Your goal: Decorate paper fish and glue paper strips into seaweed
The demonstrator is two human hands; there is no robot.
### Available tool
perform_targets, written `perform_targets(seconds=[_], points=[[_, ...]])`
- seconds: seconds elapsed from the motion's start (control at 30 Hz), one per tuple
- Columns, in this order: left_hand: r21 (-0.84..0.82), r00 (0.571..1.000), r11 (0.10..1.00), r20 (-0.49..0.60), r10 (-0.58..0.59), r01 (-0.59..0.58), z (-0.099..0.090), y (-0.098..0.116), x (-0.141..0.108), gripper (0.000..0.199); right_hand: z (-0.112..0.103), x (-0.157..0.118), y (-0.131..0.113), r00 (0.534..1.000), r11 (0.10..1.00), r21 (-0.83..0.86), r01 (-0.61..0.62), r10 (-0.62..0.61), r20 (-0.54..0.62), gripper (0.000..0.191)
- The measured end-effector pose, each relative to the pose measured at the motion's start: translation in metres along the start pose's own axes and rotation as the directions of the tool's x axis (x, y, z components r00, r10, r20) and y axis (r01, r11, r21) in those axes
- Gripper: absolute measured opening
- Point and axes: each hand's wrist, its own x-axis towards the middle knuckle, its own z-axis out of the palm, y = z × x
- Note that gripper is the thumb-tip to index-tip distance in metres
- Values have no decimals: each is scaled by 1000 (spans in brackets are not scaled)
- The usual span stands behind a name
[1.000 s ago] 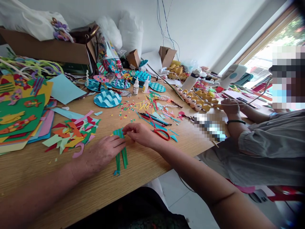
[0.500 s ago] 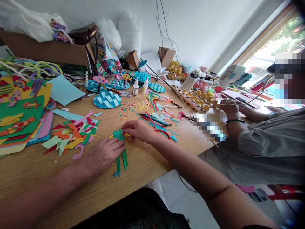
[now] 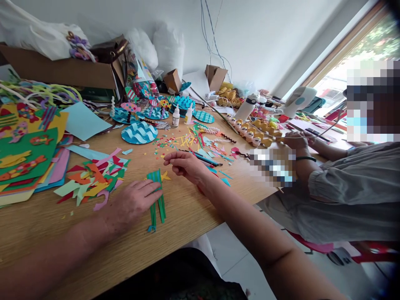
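Observation:
My left hand lies flat on the table with its fingers across a blue-and-green striped paper piece, which has green strips hanging toward the front edge. A small blue bit sits at the end of one strip. Above and right of the paper, my right hand hovers with loosely bent fingers, and nothing shows in it. Part of a yellow paper shape pokes out beside the striped piece. Behind my right hand lie several dark pens.
A pile of colored paper scraps lies left of my hands, with paper sheets farther left. Behind are a blue wavy disc, glue bottles and confetti. A co-worker's hands are at the right.
My right hand has come off the striped paper and moved up and to the right. My left hand stays on the paper. The view has shifted slightly.

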Motion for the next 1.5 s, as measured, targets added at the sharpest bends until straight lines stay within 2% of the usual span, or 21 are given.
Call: perform_targets(seconds=[0.07, 0.17, 0.27, 0.37, 0.43, 0.47, 0.53, 0.57, 0.67, 0.77, 0.9, 1.07, 1.23, 1.37, 1.5], points=[[-26, 999, 999, 25, -20, 21, -5, -1, 1, 42, -2, -4, 1, 999, 996, 86, -29, 27, 25, 12], [-85, 996, 995, 79, -47, 53, -6, -7, -1, 44, -2, -5, 5, 1000, 998, 64, 20, -19, -17, 17], [-145, 989, 981, 91, -117, 129, -3, -20, -8, 43, -1, -4, 10, 985, 986, -100, 135, -144, -93, 19], [-182, 968, 952, 100, -231, 246, 1, -34, -15, 41, -1, -3, 16, 966, 935, -318, 158, -213, -146, 30], [-206, 951, 929, 113, -288, 306, 4, -40, -19, 41, -1, -3, 20, 942, 845, -509, 165, -288, -171, 30], [-217, 945, 921, 118, -305, 324, 5, -42, -21, 41, -1, -4, 22, 923, 773, -608, 182, -348, -166, 23], [-229, 939, 912, 120, -321, 341, 8, -44, -23, 40, -1, -9, 25, 878, 597, -768, 229, -468, -102, 4], [-231, 939, 911, 118, -323, 342, 9, -44, -24, 40, -1, -13, 26, 863, 516, -818, 252, -503, -51, 5], [-235, 944, 914, 108, -313, 330, 10, -42, -23, 40, -1, -26, 29, 855, 346, -892, 293, -512, 82, 8], [-248, 955, 922, 82, -286, 298, 9, -37, -21, 40, -2, -38, 32, 863, 264, -925, 275, -492, 116, 11], [-264, 964, 927, 60, -259, 266, 10, -30, -19, 40, -4, -46, 37, 879, 237, -948, 210, -472, 76, 18], [-277, 967, 926, 77, -244, 256, 13, -24, -20, 40, -3, -46, 42, 856, 296, -921, 253, -513, 71, 22], [-288, 964, 921, 35, -265, 263, 13, -28, -21, 38, -3, -44, 42, 857, 331, -911, 247, -513, 46, 26], [-294, 941, 898, 16, -337, 327, 10, -35, -23, 36, -3, -45, 40, 856, 341, -917, 205, -517, -1, 21], [-287, 894, 861, -34, -446, 419, 8, -40, -27, 35, -3, -46, 38, 843, 344, -922, 179, -537, -37, 18]])
